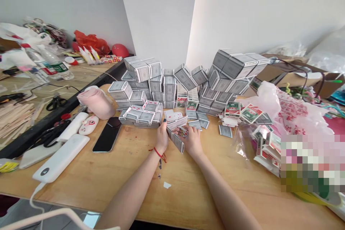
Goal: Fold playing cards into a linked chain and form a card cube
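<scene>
Both hands meet over the wooden table (129, 172), closed on a partly folded playing-card box (176, 133). My left hand (162, 137), with a red string at the wrist, grips the box's left side. My right hand (192, 140) pinches its right side, fingers curled round the card flaps. Just beyond them lie loose cards (201, 124) and a low row of finished card boxes (142, 116). A large pile of card boxes (188, 79) rises against the wall behind.
A black phone (107, 136), a white power bank (60, 158), a pink roll (96, 102) and scissors (50, 134) lie at the left. A pink plastic bag (283, 113) with card packs sits at the right. A paper scrap (167, 185) lies near the front.
</scene>
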A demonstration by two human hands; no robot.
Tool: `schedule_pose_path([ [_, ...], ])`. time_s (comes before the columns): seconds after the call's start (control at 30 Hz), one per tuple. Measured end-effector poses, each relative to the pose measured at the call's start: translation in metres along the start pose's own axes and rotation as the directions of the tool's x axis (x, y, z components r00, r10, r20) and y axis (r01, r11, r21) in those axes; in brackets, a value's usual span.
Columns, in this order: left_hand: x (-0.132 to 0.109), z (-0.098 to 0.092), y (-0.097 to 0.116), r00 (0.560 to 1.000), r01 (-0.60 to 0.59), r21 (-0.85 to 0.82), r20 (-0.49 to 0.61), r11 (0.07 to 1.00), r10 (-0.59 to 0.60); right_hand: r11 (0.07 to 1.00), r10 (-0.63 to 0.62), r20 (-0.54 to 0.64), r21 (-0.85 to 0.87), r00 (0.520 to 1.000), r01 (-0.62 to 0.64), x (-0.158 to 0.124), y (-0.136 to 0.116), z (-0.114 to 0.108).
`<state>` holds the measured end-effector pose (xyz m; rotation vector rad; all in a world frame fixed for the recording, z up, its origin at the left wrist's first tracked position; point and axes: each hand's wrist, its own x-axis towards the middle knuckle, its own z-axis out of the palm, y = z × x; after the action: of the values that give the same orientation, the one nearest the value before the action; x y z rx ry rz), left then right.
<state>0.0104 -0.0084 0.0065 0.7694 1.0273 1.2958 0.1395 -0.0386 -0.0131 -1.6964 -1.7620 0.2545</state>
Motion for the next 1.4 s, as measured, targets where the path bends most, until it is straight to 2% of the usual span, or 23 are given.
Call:
schedule_pose_path([
  [0.2, 0.000, -0.001, 0.013, 0.993, 0.121, -0.094, 0.005, 0.988, -0.121, 0.996, 0.057, -0.027, 0.071, 0.998, -0.055, 0.002, 0.016, -0.005],
  [0.3, -0.001, -0.001, 0.020, 0.991, 0.131, -0.114, -0.012, 0.985, -0.133, 0.946, 0.114, -0.028, 0.309, 0.993, -0.100, 0.004, 0.021, -0.012],
  [0.33, -0.002, -0.002, 0.022, 0.991, 0.133, -0.121, -0.012, 0.984, -0.135, 0.890, 0.147, -0.013, 0.438, 0.989, -0.126, 0.004, 0.022, -0.015],
  [0.4, -0.002, -0.002, 0.024, 0.990, 0.139, -0.135, -0.002, 0.981, -0.141, 0.715, 0.217, 0.034, 0.675, 0.976, -0.182, 0.006, 0.024, -0.019],
  [0.47, -0.001, -0.002, 0.024, 0.990, 0.143, -0.146, 0.005, 0.979, -0.143, 0.564, 0.267, 0.066, 0.798, 0.961, -0.212, 0.006, 0.023, -0.022],
  [0.5, -0.001, -0.002, 0.024, 0.990, 0.141, -0.147, 0.004, 0.979, -0.142, 0.532, 0.274, 0.070, 0.820, 0.959, -0.212, 0.007, 0.023, -0.024],
  [0.57, 0.000, -0.003, 0.022, 0.991, 0.131, -0.134, -0.002, 0.982, -0.132, 0.536, 0.266, 0.058, 0.821, 0.962, -0.197, 0.006, 0.022, -0.026],
  [0.77, 0.003, -0.010, 0.013, 1.000, 0.018, -0.028, 0.020, 0.999, -0.017, 0.653, 0.156, 0.101, 0.736, 0.983, -0.179, 0.004, 0.019, -0.026],
  [1.0, 0.004, -0.012, 0.013, 1.000, 0.008, -0.036, 0.012, 0.999, -0.007, 0.569, 0.214, 0.034, 0.808, 0.976, -0.153, 0.005, 0.019, -0.033],
  [1.27, 0.004, -0.010, 0.014, 1.000, 0.027, -0.052, 0.012, 0.998, -0.026, 0.564, 0.214, 0.038, 0.811, 0.976, -0.156, 0.005, 0.019, -0.035],
  [1.4, 0.003, -0.010, 0.016, 0.999, 0.028, -0.053, 0.021, 0.998, -0.027, 0.534, 0.239, 0.002, 0.835, 0.971, -0.133, 0.005, 0.020, -0.035],
])
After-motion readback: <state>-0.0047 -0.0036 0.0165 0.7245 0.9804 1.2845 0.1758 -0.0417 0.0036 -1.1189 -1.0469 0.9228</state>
